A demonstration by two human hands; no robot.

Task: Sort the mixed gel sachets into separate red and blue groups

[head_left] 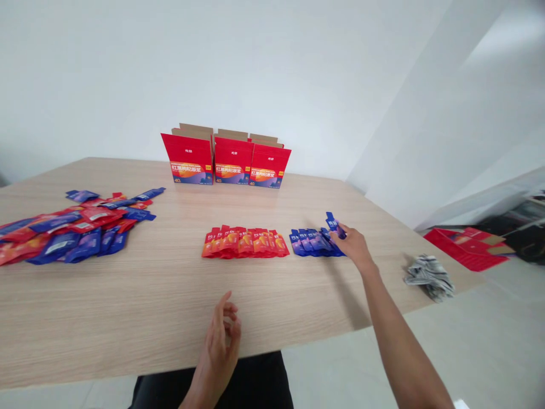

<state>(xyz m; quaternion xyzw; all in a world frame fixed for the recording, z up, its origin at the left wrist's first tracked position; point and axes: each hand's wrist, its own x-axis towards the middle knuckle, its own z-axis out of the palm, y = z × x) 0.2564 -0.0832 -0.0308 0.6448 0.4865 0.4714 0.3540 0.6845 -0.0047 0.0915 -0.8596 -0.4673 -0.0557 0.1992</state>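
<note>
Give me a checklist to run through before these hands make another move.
1. Right hand has a blue pouch: ok.
2. Left hand free: ok, over the near side of the table.
3. Red row and blue row unmixed: ok, side by side.
4. Pile at left sorted by colour: not ok, red and blue jumbled.
5. Three boxes open: ok, flaps raised.
6. Boxes' contents: cannot tell.

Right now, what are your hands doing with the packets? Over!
Right hand holding blue packet at blue row. Left hand empty. Crumpled cloth off right, out of the way.
</note>
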